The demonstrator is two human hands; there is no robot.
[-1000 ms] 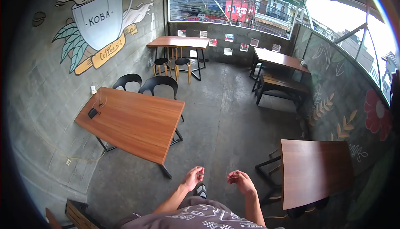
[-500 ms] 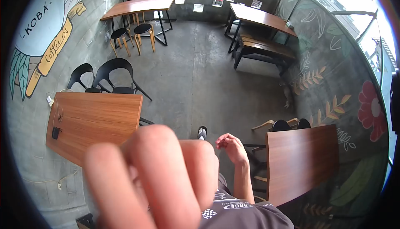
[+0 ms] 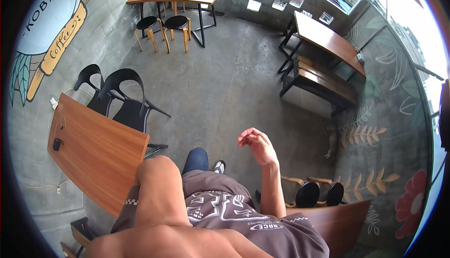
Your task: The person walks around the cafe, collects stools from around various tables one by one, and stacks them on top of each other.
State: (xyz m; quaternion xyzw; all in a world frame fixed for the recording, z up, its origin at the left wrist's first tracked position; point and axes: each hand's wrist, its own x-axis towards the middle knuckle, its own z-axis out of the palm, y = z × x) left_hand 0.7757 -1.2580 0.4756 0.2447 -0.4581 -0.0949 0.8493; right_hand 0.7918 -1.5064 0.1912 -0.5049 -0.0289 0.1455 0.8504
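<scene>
Close to the camera at the bottom, the back of my left hand (image 3: 178, 243) is large and blurred. Its fingers lie out of the frame, so what they do or hold is hidden. The bent left arm rises behind it beside my dark printed T-shirt (image 3: 220, 206). My right hand (image 3: 258, 146) hangs in the air in front of my body, above the grey floor. Its fingers are loosely bent, with nothing visible in them, and it touches nothing.
A wooden table (image 3: 98, 147) with a small black object (image 3: 57, 144) stands at left, with black chairs (image 3: 129, 98) behind it. Another table (image 3: 328, 225) and stools (image 3: 307, 194) are at right. Farther off are tables, stools (image 3: 177, 22) and a bench (image 3: 318, 82).
The left hand has gone from the middle foreground down to the bottom edge, uncovering the arm and shirt. The view has tilted and turned left. The right hand stays raised, loosely bent.
</scene>
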